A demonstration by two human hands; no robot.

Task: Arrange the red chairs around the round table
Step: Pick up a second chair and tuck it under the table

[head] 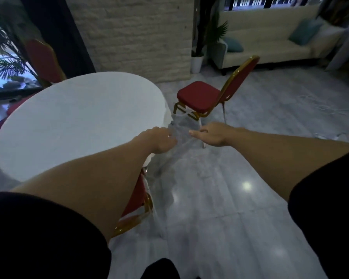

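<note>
A round table (73,121) with a white cloth fills the left middle. One red chair with a gold frame (201,95) stands apart from the table on its right, its seat turned toward the table. A second red chair (137,200) sits close under my left forearm at the table's near edge, mostly hidden. A third red chair (42,59) stands behind the table at the far left. My left hand (161,139) hovers at the table's right edge, fingers curled, holding nothing. My right hand (210,133) reaches forward below the right chair, fingers apart and empty.
A cream sofa (270,43) with teal cushions runs along the back right. A white brick pillar (133,33) stands behind the table, with a potted plant (197,57) beside it. Palm leaves and a window are at far left. Glossy grey floor spreads to the right.
</note>
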